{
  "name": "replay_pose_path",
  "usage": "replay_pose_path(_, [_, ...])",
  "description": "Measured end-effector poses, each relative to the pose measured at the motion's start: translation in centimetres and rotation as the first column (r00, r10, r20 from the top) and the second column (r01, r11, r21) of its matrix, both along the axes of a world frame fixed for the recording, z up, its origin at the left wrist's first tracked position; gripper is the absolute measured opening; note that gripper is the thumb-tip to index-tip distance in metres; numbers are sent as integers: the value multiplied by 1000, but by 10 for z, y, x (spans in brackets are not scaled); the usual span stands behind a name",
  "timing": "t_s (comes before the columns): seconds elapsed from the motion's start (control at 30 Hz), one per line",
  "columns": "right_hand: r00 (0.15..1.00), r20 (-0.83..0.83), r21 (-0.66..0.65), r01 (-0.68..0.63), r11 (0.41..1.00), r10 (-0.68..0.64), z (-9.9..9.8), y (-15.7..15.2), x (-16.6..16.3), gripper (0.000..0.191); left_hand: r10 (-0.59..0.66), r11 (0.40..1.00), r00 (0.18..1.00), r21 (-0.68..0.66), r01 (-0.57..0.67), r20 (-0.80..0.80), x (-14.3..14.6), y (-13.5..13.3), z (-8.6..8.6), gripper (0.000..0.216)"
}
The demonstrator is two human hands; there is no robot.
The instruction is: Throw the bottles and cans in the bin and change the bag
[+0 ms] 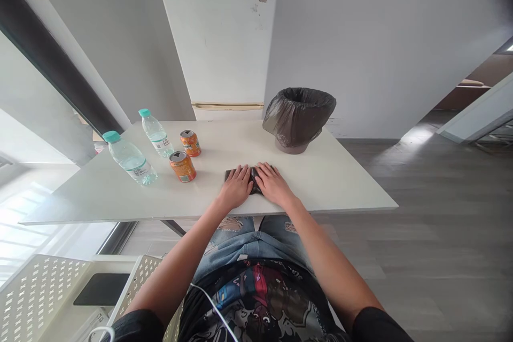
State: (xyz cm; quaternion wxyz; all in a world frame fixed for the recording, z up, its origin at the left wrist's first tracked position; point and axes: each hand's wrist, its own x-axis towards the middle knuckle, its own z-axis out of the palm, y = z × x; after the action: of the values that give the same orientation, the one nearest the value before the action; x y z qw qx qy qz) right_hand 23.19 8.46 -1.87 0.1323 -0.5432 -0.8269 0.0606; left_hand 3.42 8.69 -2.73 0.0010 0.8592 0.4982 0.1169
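Head view: left hand (236, 186) and right hand (273, 183) lie palms down, fingers spread, on dark folded sheet (254, 184) at desk (340, 187) front centre. Grip of each open, clasping nothing.

Step judged: pressing fold flat. Lifting would call for fingertips under an edge.

Orange cans (183, 166), water bottles (129, 158) stand left, apart. Lined bin (298, 117) sits behind. Nothing obstructs.

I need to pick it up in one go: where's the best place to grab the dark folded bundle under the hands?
Probably its left end, pinched from the left. The bundle lies flat on the table, the left hand and right hand cover most of it, and only that end and a middle strip show.
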Motion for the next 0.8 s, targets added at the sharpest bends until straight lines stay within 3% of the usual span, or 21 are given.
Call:
replay_pose_path(0.6, [999,49,-41,25,999,-23,-2,-1,0,65,-15,1000,999,8,15,36,0,2,-6,62])
replay_pose_path(0.7, [1000,-22,-25,5,1000,-5,-3,0,-1,62,-26,999,995,-29,29,92,-1,3,-6,63])
replay_pose_path(0.8, [967,-247,94,92,991,-66,-2,2,3,60,-23,997,970,-63,39,242,-3,4,0,66])
